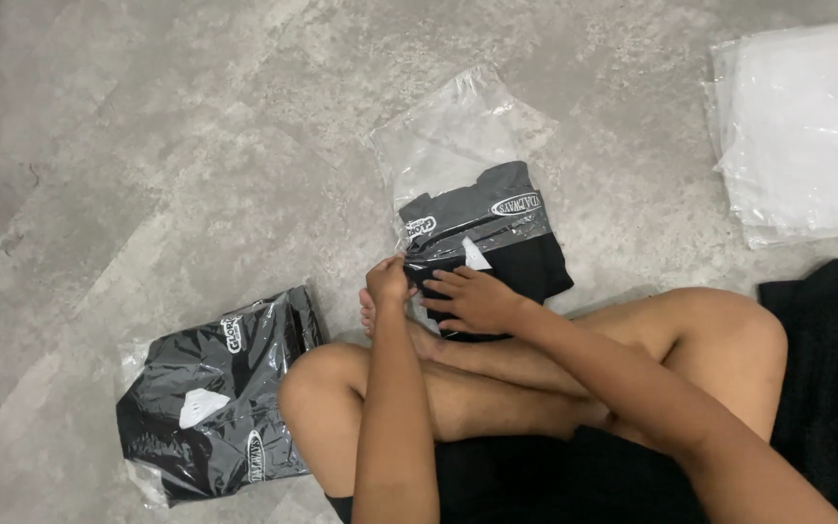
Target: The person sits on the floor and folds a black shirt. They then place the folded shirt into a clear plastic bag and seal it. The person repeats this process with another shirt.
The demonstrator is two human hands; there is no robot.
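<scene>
A garment-packing spot on a grey floor (147, 146) (bagged shirts (210, 393), spare polybags (802, 126) lying around).

Mottled grey stone floor (147, 146), even light
</scene>
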